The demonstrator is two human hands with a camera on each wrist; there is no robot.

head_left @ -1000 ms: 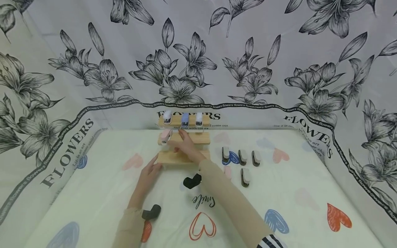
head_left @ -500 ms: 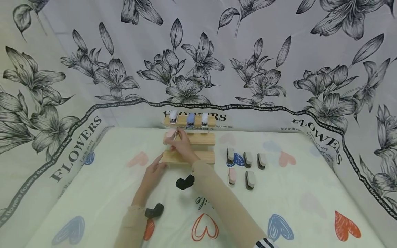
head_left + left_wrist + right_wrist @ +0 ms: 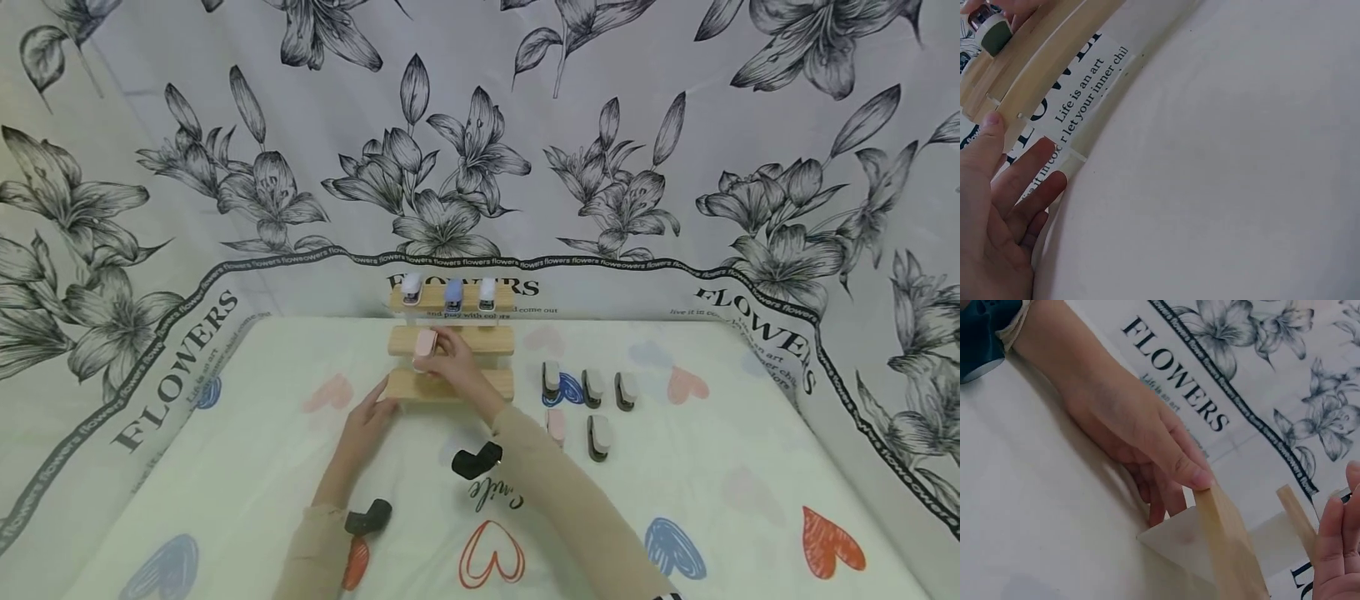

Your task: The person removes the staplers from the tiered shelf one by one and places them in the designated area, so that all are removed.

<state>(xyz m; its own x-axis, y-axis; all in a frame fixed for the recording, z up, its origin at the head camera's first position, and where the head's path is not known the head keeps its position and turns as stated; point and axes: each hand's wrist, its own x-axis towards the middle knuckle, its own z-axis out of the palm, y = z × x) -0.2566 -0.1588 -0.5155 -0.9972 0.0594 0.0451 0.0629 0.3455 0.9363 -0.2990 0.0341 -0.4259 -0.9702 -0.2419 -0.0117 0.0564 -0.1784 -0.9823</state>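
A three-tier wooden rack (image 3: 487,385) with clear supports stands at the back of the table. My right hand (image 3: 450,360) pinches a small pink gadget (image 3: 425,342) with a rounded top, in front of the middle tier toward its left half. In the left wrist view the underside of that gadget (image 3: 994,34) shows dark green with a pale rim. My left hand (image 3: 369,419) holds the left end of the lowest tier, thumb on the wooden edge (image 3: 1216,506) and fingers around the side support. Three similar gadgets, two white and one blue (image 3: 453,294), stand on the top tier.
Right of the rack lie several similar gadgets with dark bases: grey ones (image 3: 592,388) and a pink one (image 3: 555,425). The cloth (image 3: 712,467) bears printed hearts. A flower-patterned curtain (image 3: 600,167) rises behind the rack. Black wrist mounts (image 3: 367,517) sit at both wrists.
My right hand has lifted the pink gadget off the left end of the middle tier and moved it rightward and nearer. My left hand keeps its place on the rack.
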